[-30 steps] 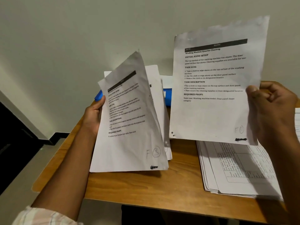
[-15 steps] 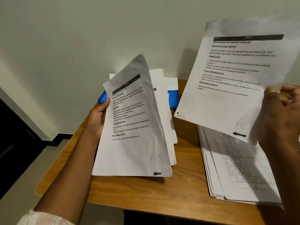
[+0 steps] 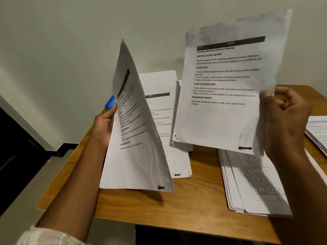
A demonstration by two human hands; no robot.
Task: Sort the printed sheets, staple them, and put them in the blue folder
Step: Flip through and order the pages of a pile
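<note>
Nearest the camera, the left hand (image 3: 104,126) grips the left edge of a small bundle of printed sheets (image 3: 136,152), its fingers curled round behind the paper and the thumb on the front; the bundle stands tilted and bowed, its lower edge just above the tabletop (image 3: 159,206), and the front page carries a handwritten mark near the bottom corner, seemingly an F with a circled number. The right hand (image 3: 284,121) pinches a single sheet (image 3: 224,110) by its right edge, fingers curled on it, holding it upright and well apart from the bundle; its heading reads as washing machine cleaning, with an F and circled number low on the page. The step in hand looks like sorting by these marks; done well, it means reading both corner marks before merging, then sliding the single sheet into its proper place with corners squared, so the later staple catches every page; the thin paper flops, so a grip nearer the middle of the edge would steady it. Lower right, a stack with printed tables (image 3: 256,184) lies flat on the tabletop, and another pile (image 3: 318,131) shows at the right edge. Farther back, more sheets (image 3: 162,110) lie behind the bundle; a sliver of the blue folder (image 3: 110,103) shows above the left thumb, the rest hidden.
</note>
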